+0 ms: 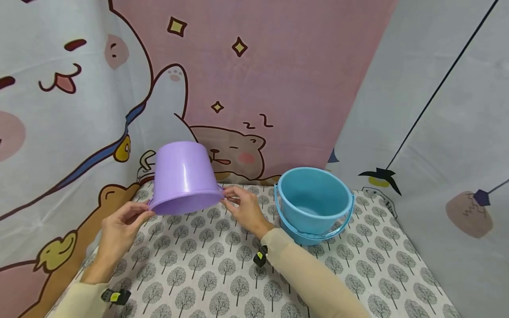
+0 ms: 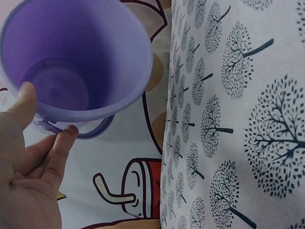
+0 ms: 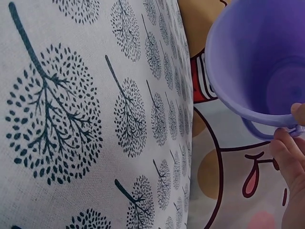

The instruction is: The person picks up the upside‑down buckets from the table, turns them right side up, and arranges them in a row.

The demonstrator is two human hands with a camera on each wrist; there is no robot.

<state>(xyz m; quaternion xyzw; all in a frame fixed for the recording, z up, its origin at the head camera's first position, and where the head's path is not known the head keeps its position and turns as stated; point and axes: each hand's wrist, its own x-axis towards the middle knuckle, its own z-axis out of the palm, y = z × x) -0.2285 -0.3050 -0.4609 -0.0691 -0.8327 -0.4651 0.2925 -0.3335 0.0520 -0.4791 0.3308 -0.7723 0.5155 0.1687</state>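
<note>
A purple bucket (image 1: 184, 170) hangs in the air above the far left of the table, base up and its mouth tipped down toward me. My left hand (image 1: 119, 229) pinches its rim on the left side, thumb inside and fingers by the handle's joint in the left wrist view. On the opposite side my right hand (image 1: 248, 212) pinches the rim where the handle (image 3: 255, 131) is attached. The inside of the bucket (image 2: 95, 62) shows nothing in it. To the right, a blue bucket (image 1: 296, 216) stands upright on the table, its handle lowered around the front.
The table is covered by a white cloth (image 1: 216, 269) printed with grey trees. Behind it hangs a cartoon-printed curtain (image 1: 294, 79), close to the purple bucket. A plain grey-white stretch of curtain (image 1: 449, 132) runs down the right side.
</note>
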